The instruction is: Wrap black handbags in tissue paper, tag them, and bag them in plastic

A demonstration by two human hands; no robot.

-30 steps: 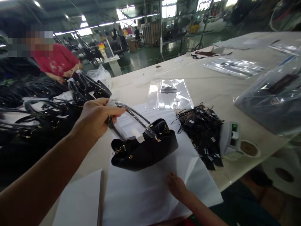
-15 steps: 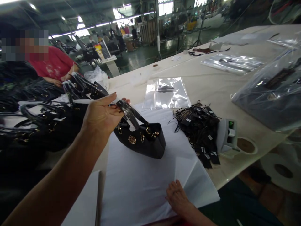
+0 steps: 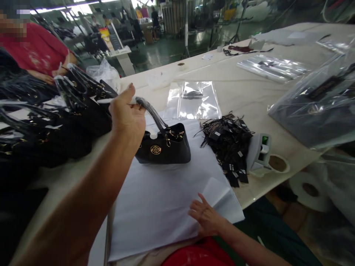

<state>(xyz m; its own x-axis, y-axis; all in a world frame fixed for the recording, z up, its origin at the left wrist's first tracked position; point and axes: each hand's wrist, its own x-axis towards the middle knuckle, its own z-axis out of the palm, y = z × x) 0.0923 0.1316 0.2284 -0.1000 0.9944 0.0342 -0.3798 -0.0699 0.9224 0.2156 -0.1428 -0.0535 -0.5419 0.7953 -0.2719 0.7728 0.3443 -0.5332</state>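
A black handbag (image 3: 172, 149) with a round gold emblem stands upright on white paper sheets (image 3: 155, 207). My left hand (image 3: 129, 114) is closed round its wrapped handles, above the bag's left end. Part of the bag's left side is hidden behind that hand and forearm. Over the paper near the front edge, my right hand (image 3: 203, 214) has its fingers apart and holds nothing. A folded paper corner (image 3: 222, 192) lies beside it.
Black tags (image 3: 230, 144) lie in a heap right of the paper, beside a tape dispenser (image 3: 259, 153). Clear plastic bags (image 3: 194, 101) lie behind. More black handbags (image 3: 66, 122) crowd the left, near a person in red (image 3: 41, 51). A wrapped bag (image 3: 313, 111) is at right.
The handbag has come down from a tilted position to stand level on the paper, my left hand still on its handles. My right hand's fingers have spread. The camera view has shifted.
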